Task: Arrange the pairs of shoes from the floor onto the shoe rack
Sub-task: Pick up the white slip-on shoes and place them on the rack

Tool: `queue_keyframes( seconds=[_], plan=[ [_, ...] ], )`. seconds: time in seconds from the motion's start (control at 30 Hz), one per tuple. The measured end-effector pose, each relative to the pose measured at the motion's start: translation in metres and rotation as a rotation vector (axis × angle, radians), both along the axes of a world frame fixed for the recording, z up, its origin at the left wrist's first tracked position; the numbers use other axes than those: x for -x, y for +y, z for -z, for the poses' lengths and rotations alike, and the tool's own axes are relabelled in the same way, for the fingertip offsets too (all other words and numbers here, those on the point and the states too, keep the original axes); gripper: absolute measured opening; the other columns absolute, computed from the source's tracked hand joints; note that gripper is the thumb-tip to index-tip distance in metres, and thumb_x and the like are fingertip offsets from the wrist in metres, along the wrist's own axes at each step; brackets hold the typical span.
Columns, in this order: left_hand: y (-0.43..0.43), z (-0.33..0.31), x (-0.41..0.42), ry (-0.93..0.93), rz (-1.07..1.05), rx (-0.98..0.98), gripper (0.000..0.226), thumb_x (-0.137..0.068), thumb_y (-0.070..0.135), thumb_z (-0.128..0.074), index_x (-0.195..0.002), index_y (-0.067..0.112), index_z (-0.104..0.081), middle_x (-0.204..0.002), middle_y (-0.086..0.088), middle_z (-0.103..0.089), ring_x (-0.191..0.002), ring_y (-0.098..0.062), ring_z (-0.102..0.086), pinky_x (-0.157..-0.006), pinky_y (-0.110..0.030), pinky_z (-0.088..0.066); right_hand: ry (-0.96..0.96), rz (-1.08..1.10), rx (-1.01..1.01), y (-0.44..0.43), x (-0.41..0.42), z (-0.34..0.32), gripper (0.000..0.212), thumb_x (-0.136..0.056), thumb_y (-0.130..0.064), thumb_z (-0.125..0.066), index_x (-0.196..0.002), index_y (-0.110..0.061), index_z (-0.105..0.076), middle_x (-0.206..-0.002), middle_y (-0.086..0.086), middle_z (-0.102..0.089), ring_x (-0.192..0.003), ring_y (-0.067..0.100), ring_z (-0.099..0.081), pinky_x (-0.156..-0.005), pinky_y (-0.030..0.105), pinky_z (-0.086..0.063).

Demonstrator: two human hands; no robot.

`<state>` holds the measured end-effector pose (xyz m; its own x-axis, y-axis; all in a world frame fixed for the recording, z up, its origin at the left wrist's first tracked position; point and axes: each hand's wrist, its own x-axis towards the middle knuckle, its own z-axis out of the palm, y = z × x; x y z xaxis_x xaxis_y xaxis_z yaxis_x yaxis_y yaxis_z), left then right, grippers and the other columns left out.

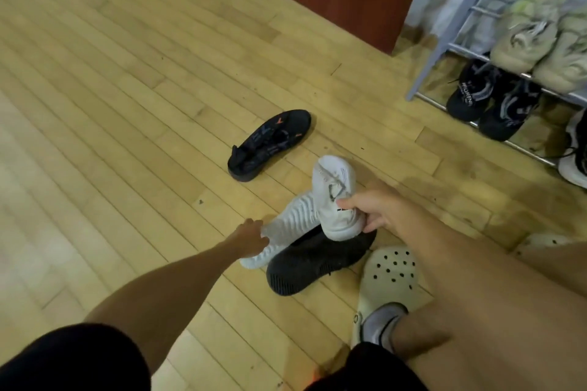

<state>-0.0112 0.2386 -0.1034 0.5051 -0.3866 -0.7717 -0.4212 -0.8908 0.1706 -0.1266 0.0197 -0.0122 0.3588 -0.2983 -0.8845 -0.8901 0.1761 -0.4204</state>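
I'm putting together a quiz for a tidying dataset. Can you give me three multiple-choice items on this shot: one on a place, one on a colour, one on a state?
1. Where is the beige pair of sneakers?
A) on a shelf of the shoe rack
B) in the middle of the floor
C) on the person's feet

2. What colour is the shoe held by the right hand?
A) black
B) white
C) red

3. What is the right hand doing?
A) lying flat on the floor
B) curled, holding nothing
C) gripping a shoe

Answers:
1 A: the beige pair sits on the rack's bars, above a black pair.
2 B: the lifted shoe is white.
3 C: the fingers curl round the shoe's lower end and hold it off the floor.
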Motion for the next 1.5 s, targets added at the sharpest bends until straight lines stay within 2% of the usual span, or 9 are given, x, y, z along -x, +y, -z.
queue_keyframes(
  seconds=[0.33, 0.5, 0.67, 0.83, 0.93, 1.03, 1.17, 1.33, 1.5],
  plan=[
    [-0.01, -0.011, -0.011, 0.053, 0.016, -0.094, 0.063, -0.078, 0.031, -0.074, -0.135, 0.012, -0.053, -0.139, -0.008, -0.048, -0.124, -0.025, -0.048, -0.092, -0.029, -0.042, 0.066, -0.075, -0.041, -0.009, 0.015, 0.0, 0.062, -0.086, -0.024, -0.069, -0.14, -0.009, -0.043, -0.145, 0.02, -0.044, -0.122, 0.037, -0.055, -0.068, 0.039, -0.056],
    [-0.005, -0.028, -0.011, -0.132, 0.183, -0.119, 0.063, -0.07, 0.038, -0.078, -0.125, 0.011, -0.06, -0.127, -0.005, -0.06, -0.115, -0.022, -0.056, -0.089, -0.029, -0.047, -0.038, 0.033, -0.12, -0.008, 0.01, -0.017, 0.061, -0.086, -0.015, -0.07, -0.14, -0.007, -0.042, -0.148, 0.021, -0.039, -0.132, 0.039, -0.045, -0.083, 0.044, -0.056],
    [0.015, -0.056, -0.024, -0.382, 0.065, -0.06, 0.047, -0.065, 0.035, -0.078, -0.105, 0.012, -0.07, -0.101, -0.003, -0.07, -0.092, -0.021, -0.067, -0.067, -0.029, -0.051, -0.114, 0.079, -0.087, 0.005, 0.001, -0.022, 0.062, -0.08, -0.01, -0.075, -0.136, -0.003, -0.047, -0.142, 0.022, -0.046, -0.13, 0.039, -0.046, -0.071, 0.047, -0.057],
    [0.016, -0.056, -0.001, -0.672, 0.133, 0.012, 0.05, -0.078, 0.027, -0.072, -0.12, 0.009, -0.053, -0.118, -0.007, -0.053, -0.107, -0.023, -0.053, -0.079, -0.034, -0.052, -0.133, 0.131, -0.069, 0.013, 0.009, -0.02, 0.063, -0.079, -0.007, -0.075, -0.136, -0.001, -0.047, -0.137, 0.022, -0.051, -0.125, 0.038, -0.051, -0.076, 0.048, -0.056],
    [0.012, -0.036, 0.024, -0.526, 0.182, 0.104, 0.042, -0.085, 0.026, -0.064, -0.124, 0.015, -0.054, -0.121, -0.004, -0.049, -0.113, -0.023, -0.05, -0.089, -0.035, -0.049, -0.111, 0.149, -0.047, 0.012, 0.022, -0.015, 0.067, -0.077, -0.01, -0.077, -0.137, -0.004, -0.047, -0.137, 0.022, -0.05, -0.123, 0.037, -0.053, -0.057, 0.04, -0.058],
    [0.018, -0.019, 0.039, -0.265, 0.262, 0.151, 0.036, -0.088, 0.029, -0.059, -0.124, 0.025, -0.061, -0.125, -0.004, -0.05, -0.119, -0.024, -0.048, -0.096, -0.035, -0.041, -0.048, 0.123, -0.022, 0.009, 0.039, -0.009, 0.071, -0.08, -0.014, -0.076, -0.142, -0.006, -0.042, -0.142, 0.02, -0.047, -0.126, 0.036, -0.051, -0.066, 0.042, -0.059],
    [0.038, -0.012, 0.033, -0.249, -0.146, 0.269, 0.052, -0.086, 0.014, -0.061, -0.136, 0.023, -0.05, -0.134, -0.01, -0.043, -0.126, -0.028, -0.044, -0.101, -0.037, -0.042, -0.015, 0.071, -0.023, 0.001, 0.056, -0.007, 0.064, -0.084, -0.011, -0.071, -0.14, -0.002, -0.043, -0.142, 0.021, -0.049, -0.127, 0.036, -0.051, -0.096, 0.05, -0.05],
    [0.062, -0.008, 0.029, -0.035, -0.682, 0.149, 0.069, -0.088, 0.028, -0.063, -0.145, 0.007, -0.032, -0.143, -0.015, -0.039, -0.117, -0.031, -0.051, -0.088, -0.034, -0.046, -0.01, 0.047, -0.039, -0.001, 0.061, -0.008, 0.058, -0.085, -0.01, -0.07, -0.136, -0.002, -0.046, -0.139, 0.022, -0.05, -0.121, 0.037, -0.056, -0.084, 0.045, -0.053],
    [0.062, 0.005, 0.029, 0.082, -0.871, 0.151, 0.046, -0.088, 0.025, -0.059, -0.125, -0.003, -0.053, -0.098, -0.013, -0.057, -0.079, -0.027, -0.055, -0.064, -0.031, -0.041, -0.024, 0.035, -0.031, -0.004, 0.059, -0.007, 0.058, -0.085, -0.01, -0.07, -0.137, -0.001, -0.046, -0.139, 0.022, -0.05, -0.121, 0.037, -0.056, -0.087, 0.046, -0.052]
  ],
)
